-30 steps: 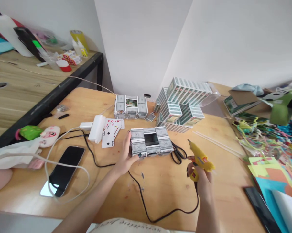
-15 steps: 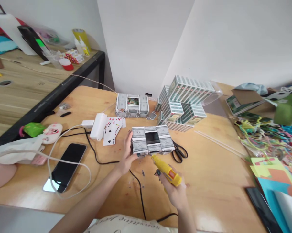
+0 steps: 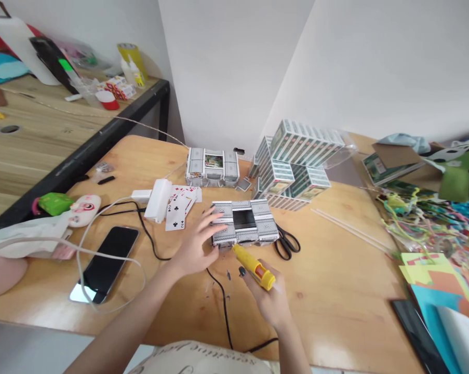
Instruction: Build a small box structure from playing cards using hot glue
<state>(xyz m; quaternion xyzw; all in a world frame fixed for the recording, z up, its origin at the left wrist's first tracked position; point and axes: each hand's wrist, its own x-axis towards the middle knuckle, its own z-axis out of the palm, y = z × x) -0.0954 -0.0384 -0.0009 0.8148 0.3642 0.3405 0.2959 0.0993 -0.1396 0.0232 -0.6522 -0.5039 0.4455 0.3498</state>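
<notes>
Wooden table: two card frames, one glue gun.

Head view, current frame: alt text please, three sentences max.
A person's right hand holds a yellow glue gun with its tip at the front edge of a box made of playing cards, while the left hand rests on the box's left end. They are on a wooden table, with scissors, loose cards, a phone and stacked card packs around.

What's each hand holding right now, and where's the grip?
Right hand grips the yellow glue gun by its handle end, nozzle toward the card box. Left hand holds nothing; it rests flat on that box's left end.
</notes>
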